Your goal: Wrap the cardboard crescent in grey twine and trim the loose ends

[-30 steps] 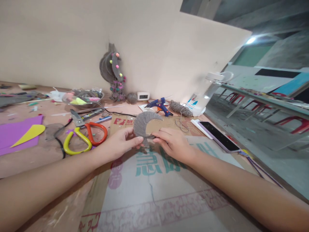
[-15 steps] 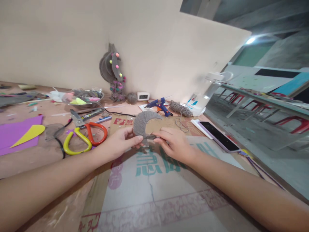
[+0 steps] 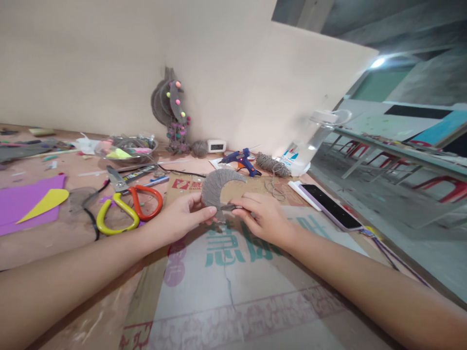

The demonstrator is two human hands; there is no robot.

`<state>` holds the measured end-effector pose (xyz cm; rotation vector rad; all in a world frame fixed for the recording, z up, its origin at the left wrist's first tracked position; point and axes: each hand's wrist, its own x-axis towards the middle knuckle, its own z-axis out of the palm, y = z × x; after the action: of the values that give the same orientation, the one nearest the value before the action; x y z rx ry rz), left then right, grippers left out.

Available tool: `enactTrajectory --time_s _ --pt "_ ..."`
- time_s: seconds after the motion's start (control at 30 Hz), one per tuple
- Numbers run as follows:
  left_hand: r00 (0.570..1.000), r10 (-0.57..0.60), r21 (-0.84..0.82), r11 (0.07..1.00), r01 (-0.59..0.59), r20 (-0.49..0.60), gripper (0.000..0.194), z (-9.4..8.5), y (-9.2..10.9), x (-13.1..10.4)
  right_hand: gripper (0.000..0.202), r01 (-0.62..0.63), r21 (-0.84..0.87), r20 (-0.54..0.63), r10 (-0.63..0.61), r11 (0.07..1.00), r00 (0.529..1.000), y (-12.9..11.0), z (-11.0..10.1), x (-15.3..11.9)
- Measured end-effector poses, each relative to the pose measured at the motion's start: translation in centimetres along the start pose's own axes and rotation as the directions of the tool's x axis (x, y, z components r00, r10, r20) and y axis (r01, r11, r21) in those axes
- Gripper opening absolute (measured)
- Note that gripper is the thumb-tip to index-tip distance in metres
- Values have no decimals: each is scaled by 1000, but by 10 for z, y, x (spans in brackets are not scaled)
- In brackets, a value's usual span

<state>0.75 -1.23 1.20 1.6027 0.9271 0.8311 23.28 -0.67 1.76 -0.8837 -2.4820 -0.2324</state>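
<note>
A crescent moon wrapped in grey yarn (image 3: pixel 215 187) is held upright over the printed cardboard sheet (image 3: pixel 197 291). My left hand (image 3: pixel 191 211) grips its lower left end, thumb in front and fingers behind. My right hand (image 3: pixel 260 216) is closed, pinching a short length of grey yarn (image 3: pixel 228 207) that runs from the crescent's lower tip. Behind the crescent lies a blue glue gun (image 3: pixel 241 160) with a small red light on. A loose skein of grey yarn (image 3: pixel 273 165) rests to its right.
Scissors with yellow and red handles (image 3: pixel 134 209) lie left of the cardboard, beside purple and yellow sheets (image 3: pixel 44 204). Along the wall stand a bowl of craft bits (image 3: pixel 126 148), a small clock (image 3: pixel 216 146) and a hanging moon ornament (image 3: pixel 170 109). A phone (image 3: pixel 331 206) and a clear jug (image 3: pixel 310 141) are at right.
Almost nothing differs. Both hands keep the same hold on the crescent and the yarn, and the view has shifted very slightly.
</note>
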Motion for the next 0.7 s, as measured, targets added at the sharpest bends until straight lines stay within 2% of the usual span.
enactTrajectory --time_s 0.3,0.53,0.7 --pt "997 53 -105 993 -47 54 18 0 -3 1 25 5 3 36 -5 1000 999 -1 -2 1" --pt "998 49 -178 983 -42 31 24 5 -1 1 21 24 -15 8 -24 1000 1000 1 -1 -1" --pt "999 31 -153 988 -29 14 25 5 0 2 22 9 -9 4 -9 1000 1000 1 -1 -2"
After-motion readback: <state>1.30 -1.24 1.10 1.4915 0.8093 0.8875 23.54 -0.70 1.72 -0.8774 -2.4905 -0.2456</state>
